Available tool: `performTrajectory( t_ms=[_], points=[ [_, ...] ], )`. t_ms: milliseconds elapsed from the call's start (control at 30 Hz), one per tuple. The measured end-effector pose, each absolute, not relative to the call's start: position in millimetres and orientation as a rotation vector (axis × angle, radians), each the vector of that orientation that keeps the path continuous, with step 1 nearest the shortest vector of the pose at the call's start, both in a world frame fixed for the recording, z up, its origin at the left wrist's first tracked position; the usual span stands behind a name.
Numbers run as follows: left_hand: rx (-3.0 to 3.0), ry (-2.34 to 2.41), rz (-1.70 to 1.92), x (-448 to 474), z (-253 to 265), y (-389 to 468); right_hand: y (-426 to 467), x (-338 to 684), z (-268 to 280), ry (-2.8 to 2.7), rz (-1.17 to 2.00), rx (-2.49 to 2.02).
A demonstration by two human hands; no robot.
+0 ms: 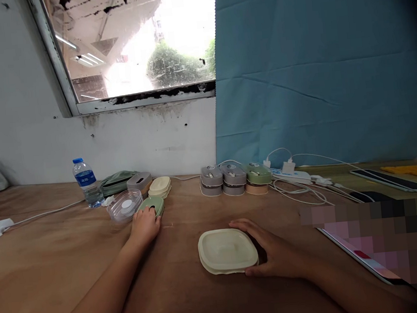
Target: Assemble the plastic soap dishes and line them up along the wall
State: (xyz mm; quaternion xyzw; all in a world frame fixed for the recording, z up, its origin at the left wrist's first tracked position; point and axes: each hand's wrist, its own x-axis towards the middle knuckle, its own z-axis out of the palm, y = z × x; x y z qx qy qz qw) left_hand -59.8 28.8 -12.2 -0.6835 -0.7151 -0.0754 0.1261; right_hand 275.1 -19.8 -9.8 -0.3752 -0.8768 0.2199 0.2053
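Observation:
A cream rounded-rectangular plastic lid (227, 250) lies flat on the brown table in front of me. My right hand (262, 249) grips its right end, thumb at the near edge and fingers at the far edge. Farther off to the left, my left hand (146, 226) has its fingers closed over a green lid (156, 205), which looks stacked on others. Beside that stand a clear plastic container (125, 206), a small pile of cream lids (159, 186) and a grey box (140, 183). My left fingertips are partly hidden.
Three lidded lunch boxes, two grey (211, 179) and one green-topped (257, 176), stand near the wall. A water bottle (87, 182) and green pouch (118, 182) are at the left. White cables (299, 192), a power strip (290, 174) and a tablet (359, 255) lie at the right.

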Motion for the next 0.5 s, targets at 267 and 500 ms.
performTrajectory(
  t_ms=[267, 500],
  points=[
    [-1.960, -2.040, -0.380, -60.4, -10.0, 41.1, -18.7, 276.5, -13.1, -2.455, 0.620, -1.025],
    [-2.029, -2.030, -0.455, -58.8, 25.1, 136.7, -19.9, 276.0, -10.9, -2.457, 0.613, -0.976]
  ],
)
